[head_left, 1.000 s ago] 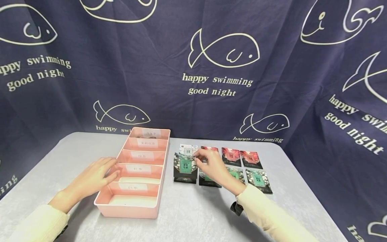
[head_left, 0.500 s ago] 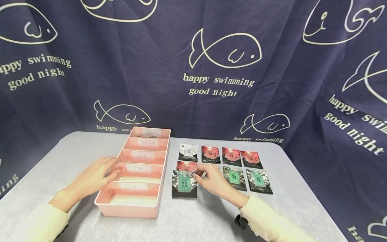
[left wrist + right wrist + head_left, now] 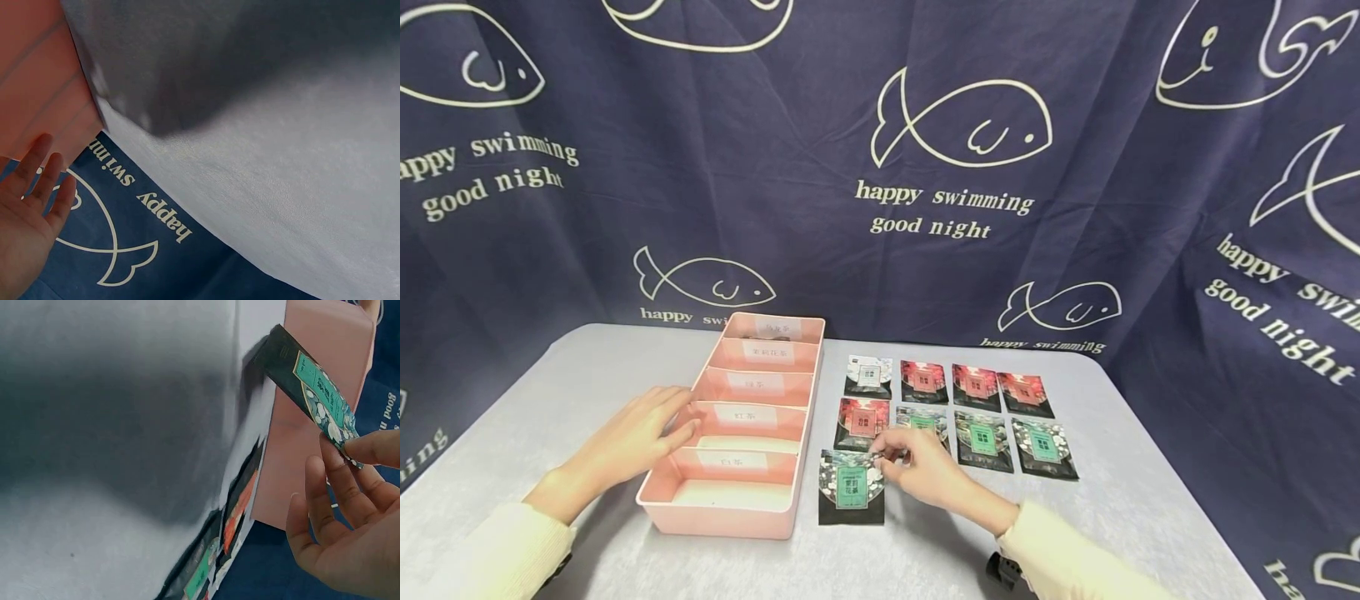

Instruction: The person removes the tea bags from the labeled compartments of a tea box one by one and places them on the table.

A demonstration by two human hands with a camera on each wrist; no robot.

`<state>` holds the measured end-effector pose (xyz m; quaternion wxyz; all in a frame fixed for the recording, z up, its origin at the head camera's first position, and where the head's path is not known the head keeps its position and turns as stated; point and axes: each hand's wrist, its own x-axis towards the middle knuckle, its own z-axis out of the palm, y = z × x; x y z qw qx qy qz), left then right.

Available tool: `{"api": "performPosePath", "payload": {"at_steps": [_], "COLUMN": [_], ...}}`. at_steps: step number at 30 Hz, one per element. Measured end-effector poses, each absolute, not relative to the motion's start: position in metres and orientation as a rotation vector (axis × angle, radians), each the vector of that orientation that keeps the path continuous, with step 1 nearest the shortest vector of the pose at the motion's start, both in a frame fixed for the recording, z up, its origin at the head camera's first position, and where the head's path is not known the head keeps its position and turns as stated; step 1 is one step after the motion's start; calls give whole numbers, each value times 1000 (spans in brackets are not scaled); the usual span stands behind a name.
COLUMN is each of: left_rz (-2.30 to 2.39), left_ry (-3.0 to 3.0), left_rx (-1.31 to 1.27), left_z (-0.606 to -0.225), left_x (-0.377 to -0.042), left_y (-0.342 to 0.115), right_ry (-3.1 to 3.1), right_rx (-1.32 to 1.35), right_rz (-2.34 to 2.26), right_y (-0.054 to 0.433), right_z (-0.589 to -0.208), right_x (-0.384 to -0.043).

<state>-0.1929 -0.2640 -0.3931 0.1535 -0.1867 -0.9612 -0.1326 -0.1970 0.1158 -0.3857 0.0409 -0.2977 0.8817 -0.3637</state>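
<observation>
My right hand (image 3: 917, 467) pinches a tea sachet (image 3: 852, 492), black with a green label and a white-flower print, by its upper right corner. In the right wrist view, thumb and fingertips grip one end of this sachet (image 3: 312, 387), which tilts above the table. A red sachet (image 3: 862, 423) lies just behind it. At the left, my left hand (image 3: 617, 437) touches the left rim of a long pink divided box (image 3: 722, 523). Its fingers (image 3: 62, 200) look straight in the left wrist view. White labels with Chinese writing mark the compartments.
Several red sachets (image 3: 976, 387) and a white one (image 3: 868, 377) lie in a back row. Green-labelled sachets (image 3: 982, 442) lie in front of these, right of the box. A dark blue fish-print cloth (image 3: 820, 167) hangs behind the grey table (image 3: 842, 571).
My right hand has drawn the green-labelled sachet toward the front of the table, uncovering the white and red sachets behind. The left hand has stayed at the box.
</observation>
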Motion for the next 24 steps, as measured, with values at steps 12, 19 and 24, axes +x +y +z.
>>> {"api": "performPosePath", "payload": {"at_steps": [12, 19, 24], "left_rz": [-372, -369, -373], "left_ry": [-2752, -2753, -2754], "left_rx": [-532, -531, -531], "left_z": [-394, -395, -396], "left_x": [-193, -194, -194], "left_y": [-264, -265, -265], "right_ry": [2748, 2784, 2821], "right_rx": [-873, -859, -855], "right_rz": [-1053, -966, -893], "right_y": [114, 112, 110], "right_z": [-397, -405, -407], "right_x": [-203, -209, -211]}}
